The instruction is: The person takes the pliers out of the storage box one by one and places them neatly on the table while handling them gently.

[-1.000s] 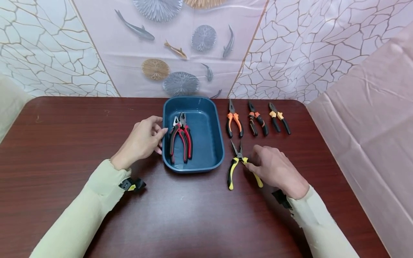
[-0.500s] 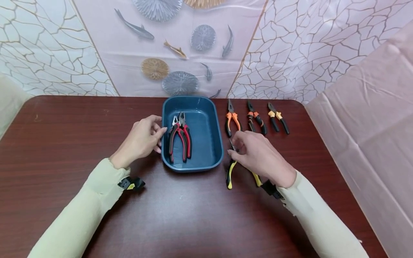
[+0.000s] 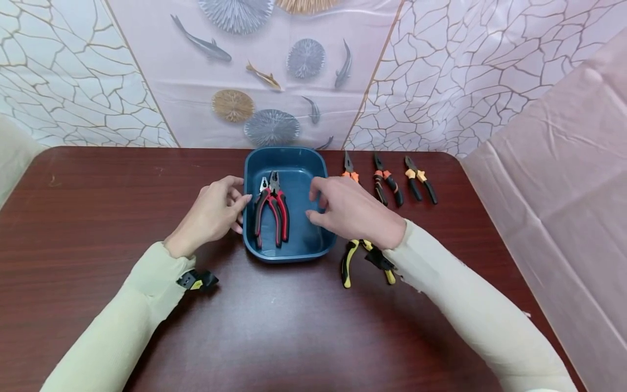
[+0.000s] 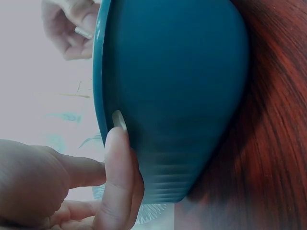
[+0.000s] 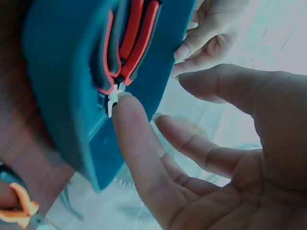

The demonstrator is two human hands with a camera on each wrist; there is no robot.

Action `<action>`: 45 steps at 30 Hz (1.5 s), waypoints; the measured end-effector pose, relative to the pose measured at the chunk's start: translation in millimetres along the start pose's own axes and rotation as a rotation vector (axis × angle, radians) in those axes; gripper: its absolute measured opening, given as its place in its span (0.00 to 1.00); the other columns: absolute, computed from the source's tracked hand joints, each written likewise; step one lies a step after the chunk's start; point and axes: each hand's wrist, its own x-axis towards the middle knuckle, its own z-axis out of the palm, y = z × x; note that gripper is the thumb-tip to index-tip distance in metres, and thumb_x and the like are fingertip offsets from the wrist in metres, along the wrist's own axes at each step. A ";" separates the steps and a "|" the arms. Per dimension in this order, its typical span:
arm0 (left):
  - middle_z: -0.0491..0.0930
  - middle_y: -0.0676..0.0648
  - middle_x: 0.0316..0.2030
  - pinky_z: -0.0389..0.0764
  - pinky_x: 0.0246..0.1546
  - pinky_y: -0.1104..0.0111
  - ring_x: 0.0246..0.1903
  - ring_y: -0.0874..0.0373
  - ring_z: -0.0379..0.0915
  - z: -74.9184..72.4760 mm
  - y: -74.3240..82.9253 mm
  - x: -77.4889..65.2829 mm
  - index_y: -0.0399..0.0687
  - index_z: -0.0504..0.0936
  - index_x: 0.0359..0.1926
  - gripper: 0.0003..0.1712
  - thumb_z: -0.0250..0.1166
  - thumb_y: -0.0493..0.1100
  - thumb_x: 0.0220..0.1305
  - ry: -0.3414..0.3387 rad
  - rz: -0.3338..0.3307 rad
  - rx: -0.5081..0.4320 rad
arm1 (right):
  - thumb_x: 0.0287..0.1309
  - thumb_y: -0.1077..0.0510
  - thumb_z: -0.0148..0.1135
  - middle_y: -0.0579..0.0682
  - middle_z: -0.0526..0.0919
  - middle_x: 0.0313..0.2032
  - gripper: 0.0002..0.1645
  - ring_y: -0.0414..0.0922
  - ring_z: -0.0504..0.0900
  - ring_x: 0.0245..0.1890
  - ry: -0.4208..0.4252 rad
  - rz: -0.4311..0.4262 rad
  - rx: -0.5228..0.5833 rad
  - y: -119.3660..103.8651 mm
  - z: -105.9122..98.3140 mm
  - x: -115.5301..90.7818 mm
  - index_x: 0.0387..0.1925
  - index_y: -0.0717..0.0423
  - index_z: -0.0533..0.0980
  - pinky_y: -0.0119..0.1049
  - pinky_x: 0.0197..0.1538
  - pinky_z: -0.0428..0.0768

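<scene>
Blue tray [image 3: 289, 258] sits at table's [image 3: 98, 190] far edge; 2 black-and-red pliers [image 3: 285, 220] lie in its left half
I see left hand [image 3: 213, 212] pinching tray's left wall, finger outside, presumably to steady it
Right hand [image 3: 352, 207] over tray's right edge, thumb and fingers apart, holding nothing
Yellow-handled pliers [image 3: 348, 267] off near right corner, partly hidden by wrist
3 orange-marked pliers [image 3: 394, 188] rowed along table's far edge, handles nearward, I judge for easy grasp
</scene>
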 end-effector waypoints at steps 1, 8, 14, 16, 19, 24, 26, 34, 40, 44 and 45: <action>0.79 0.36 0.40 0.90 0.27 0.58 0.19 0.57 0.81 0.1 0.1 -0.1 0.33 0.63 0.72 0.28 0.56 0.39 0.78 0.000 0.000 0.000 | 0.66 0.49 0.68 0.49 0.82 0.34 0.15 0.44 0.79 0.30 -0.017 0.003 -0.007 -3.0 -1.7 3.6 0.46 0.53 0.76 0.36 0.32 0.79; 0.79 0.36 0.39 0.90 0.26 0.57 0.19 0.57 0.81 0.4 0.9 -0.7 0.33 0.63 0.72 0.28 0.56 0.39 0.77 0.006 0.007 0.002 | 0.68 0.47 0.65 0.48 0.81 0.27 0.18 0.42 0.79 0.23 -0.163 0.031 0.014 -20.0 -7.7 31.3 0.51 0.52 0.74 0.34 0.28 0.79; 0.79 0.36 0.39 0.90 0.26 0.58 0.19 0.57 0.82 0.1 0.8 0.1 0.33 0.64 0.72 0.28 0.57 0.38 0.77 0.005 0.008 -0.009 | 0.70 0.46 0.63 0.49 0.83 0.35 0.18 0.42 0.89 0.29 -0.264 0.080 0.053 -26.0 -6.3 59.2 0.52 0.51 0.74 0.34 0.34 0.86; 0.79 0.36 0.39 0.90 0.26 0.57 0.19 0.57 0.82 0.0 0.5 0.3 0.33 0.64 0.72 0.27 0.57 0.38 0.77 0.008 0.010 -0.008 | 0.70 0.46 0.63 0.50 0.81 0.38 0.17 0.43 0.90 0.30 -0.293 0.107 0.081 -27.9 -4.0 68.4 0.51 0.51 0.74 0.35 0.37 0.88; 0.79 0.36 0.39 0.90 0.26 0.58 0.19 0.58 0.82 0.2 0.0 0.3 0.33 0.64 0.72 0.28 0.57 0.38 0.77 0.008 0.010 -0.004 | 0.70 0.49 0.64 0.52 0.81 0.40 0.14 0.44 0.90 0.31 -0.317 0.155 0.119 -29.0 2.0 80.7 0.49 0.53 0.74 0.37 0.41 0.90; 0.79 0.36 0.38 0.90 0.26 0.58 0.19 0.58 0.81 0.6 -0.2 0.3 0.32 0.64 0.72 0.28 0.57 0.38 0.77 0.010 0.014 0.003 | 0.70 0.52 0.64 0.54 0.80 0.34 0.11 0.45 0.90 0.31 -0.343 0.255 0.162 -26.8 14.0 94.1 0.41 0.57 0.77 0.35 0.38 0.91; 0.79 0.36 0.38 0.90 0.26 0.58 0.19 0.58 0.81 0.5 -0.1 0.2 0.32 0.64 0.72 0.28 0.57 0.38 0.77 0.012 0.016 0.005 | 0.70 0.52 0.64 0.53 0.79 0.33 0.12 0.45 0.91 0.31 -0.348 0.280 0.156 -26.2 18.5 97.8 0.39 0.57 0.77 0.34 0.37 0.90; 0.79 0.36 0.38 0.90 0.27 0.57 0.20 0.58 0.81 0.1 1.0 0.3 0.33 0.65 0.71 0.27 0.57 0.38 0.77 0.013 0.015 0.004 | 0.69 0.55 0.64 0.55 0.83 0.38 0.10 0.47 0.91 0.31 -0.329 0.315 0.167 -27.2 30.9 105.2 0.43 0.57 0.76 0.36 0.37 0.91; 0.80 0.36 0.38 0.90 0.27 0.57 0.21 0.58 0.81 0.1 0.8 0.7 0.33 0.65 0.71 0.27 0.56 0.38 0.77 0.014 0.014 0.007 | 0.68 0.58 0.65 0.55 0.83 0.39 0.08 0.46 0.91 0.30 -0.313 0.351 0.166 -23.3 38.1 109.5 0.43 0.58 0.77 0.35 0.37 0.91; 0.80 0.36 0.39 0.90 0.27 0.57 0.21 0.57 0.81 0.2 0.0 0.8 0.33 0.65 0.71 0.27 0.57 0.38 0.77 0.012 0.012 0.005 | 0.69 0.59 0.63 0.55 0.83 0.38 0.06 0.46 0.91 0.27 -0.317 0.359 0.171 -20.2 41.0 112.9 0.42 0.57 0.75 0.34 0.34 0.90; 0.80 0.36 0.39 0.90 0.27 0.57 0.21 0.57 0.81 0.3 -0.2 0.7 0.33 0.65 0.71 0.27 0.57 0.38 0.77 0.011 0.012 0.004 | 0.69 0.60 0.63 0.55 0.83 0.38 0.05 0.45 0.91 0.27 -0.319 0.358 0.176 -19.9 41.3 113.5 0.42 0.57 0.74 0.34 0.34 0.90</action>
